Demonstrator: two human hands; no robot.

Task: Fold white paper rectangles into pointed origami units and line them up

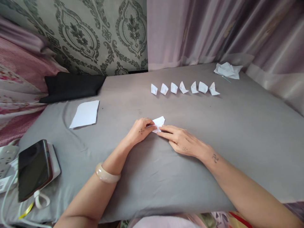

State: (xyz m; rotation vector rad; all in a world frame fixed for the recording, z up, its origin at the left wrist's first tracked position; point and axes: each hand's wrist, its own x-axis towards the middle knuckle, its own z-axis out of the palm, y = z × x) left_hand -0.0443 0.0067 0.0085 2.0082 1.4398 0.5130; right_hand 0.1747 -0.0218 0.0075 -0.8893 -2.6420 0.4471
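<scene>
A small folded piece of white paper lies on the grey cloth between my hands. My left hand grips its left side, with thumb and fingers closed on the edge. Across its lower right part rest the stretched fingers of my right hand, which press on the paper from above. The underside of the paper and some of the left fingertips are hidden. Farther back stands a row of several small folded paper shapes, some with raised pointed flaps.
To the left lies a stack of white paper sheets, with a folded black cloth behind it. A phone, cables and a power strip sit at the near left. Loose white papers lie at the far right, by the curtain.
</scene>
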